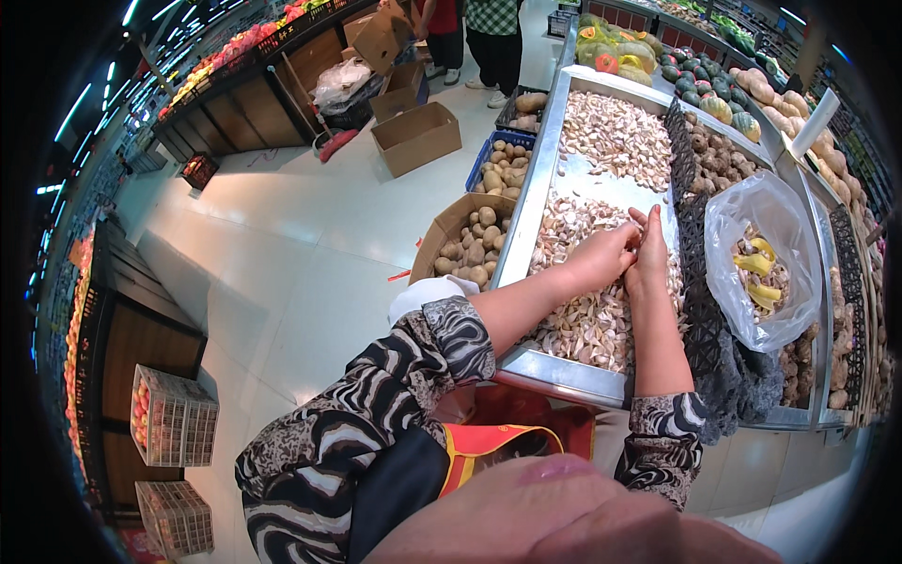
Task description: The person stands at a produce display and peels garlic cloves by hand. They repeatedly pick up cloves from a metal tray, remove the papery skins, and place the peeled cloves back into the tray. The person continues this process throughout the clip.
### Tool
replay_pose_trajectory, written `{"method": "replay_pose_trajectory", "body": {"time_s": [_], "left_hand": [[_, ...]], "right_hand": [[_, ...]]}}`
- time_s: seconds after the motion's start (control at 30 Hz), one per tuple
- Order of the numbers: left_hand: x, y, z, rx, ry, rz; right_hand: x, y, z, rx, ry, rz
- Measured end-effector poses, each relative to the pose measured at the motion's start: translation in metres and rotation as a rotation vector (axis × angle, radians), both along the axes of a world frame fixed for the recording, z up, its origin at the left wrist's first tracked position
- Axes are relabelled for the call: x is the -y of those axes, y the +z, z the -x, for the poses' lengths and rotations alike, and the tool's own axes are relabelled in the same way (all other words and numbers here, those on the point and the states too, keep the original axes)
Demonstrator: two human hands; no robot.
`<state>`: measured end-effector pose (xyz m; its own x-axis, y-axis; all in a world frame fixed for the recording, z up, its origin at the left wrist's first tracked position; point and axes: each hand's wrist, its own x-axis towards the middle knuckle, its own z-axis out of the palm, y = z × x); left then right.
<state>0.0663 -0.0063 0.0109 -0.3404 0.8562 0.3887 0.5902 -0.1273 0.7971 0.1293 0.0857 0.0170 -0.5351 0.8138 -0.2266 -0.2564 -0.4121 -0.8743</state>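
Note:
Loose garlic cloves [588, 331] fill the near part of a metal-edged display tray [532, 204], and a second heap [616, 134] lies at its far end. Over the near heap, my left hand [607, 255] has bent fingers that meet my right hand [648, 247]. The right hand is held on edge, some fingers pointing away from me. Whatever may be between the fingers is hidden. Right of the tray, beyond a black plastic lattice divider [694, 261], stands an open clear plastic bag [726, 225] with garlic cloves and yellow pieces [754, 264] inside.
Left of the tray, a cardboard box of potatoes [430, 240] and a blue crate of potatoes [483, 151] stand on the floor. A dark grey cloth [733, 388] hangs at the near right edge. Brown root vegetables [722, 158] and squashes lie further right. Two people stand beyond an empty cardboard box [416, 141].

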Motion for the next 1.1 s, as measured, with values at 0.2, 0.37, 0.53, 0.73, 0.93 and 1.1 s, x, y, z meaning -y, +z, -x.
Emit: {"method": "replay_pose_trajectory", "body": {"time_s": [0.2, 0.37, 0.53, 0.73, 0.93, 1.1], "left_hand": [[0.020, 0.028, -0.004, -0.183, 0.051, 0.217], [0.016, 0.027, 0.003, -0.237, 0.052, 0.162], [0.018, 0.032, 0.009, -0.277, 0.180, 0.028], [0.004, 0.019, 0.022, 0.710, 0.108, -0.124], [0.011, 0.029, 0.024, 1.083, -0.051, -0.228], [0.012, 0.019, 0.026, 1.322, -0.128, -0.083]], "right_hand": [[0.008, 0.007, 0.000, -0.085, 0.043, 0.101], [-0.005, -0.004, -0.008, -0.246, 0.151, 0.171], [-0.003, -0.004, -0.005, -0.364, 0.144, 0.247], [0.017, 0.017, -0.005, -0.322, 0.059, 0.166], [0.005, 0.007, -0.007, -0.149, 0.167, -0.083], [0.004, 0.016, -0.012, -0.128, 0.145, -0.169]]}}
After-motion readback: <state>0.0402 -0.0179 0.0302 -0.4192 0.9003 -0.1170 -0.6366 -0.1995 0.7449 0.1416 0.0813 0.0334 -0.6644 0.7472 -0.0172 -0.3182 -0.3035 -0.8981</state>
